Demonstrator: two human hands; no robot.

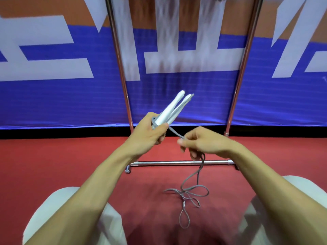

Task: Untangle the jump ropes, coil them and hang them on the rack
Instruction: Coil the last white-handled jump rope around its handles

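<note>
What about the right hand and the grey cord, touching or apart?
Touching. Head view shows the right hand pinching the grey cord at its fingertips.

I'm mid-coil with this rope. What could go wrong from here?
The loops lying crossed on the floor could tighten into a knot as the right hand feeds the rope up. The two handles splay apart in the left hand, so the turns round their base may slip loose. The hanging slack passes near the rack's bottom bar and might snag there.
</note>
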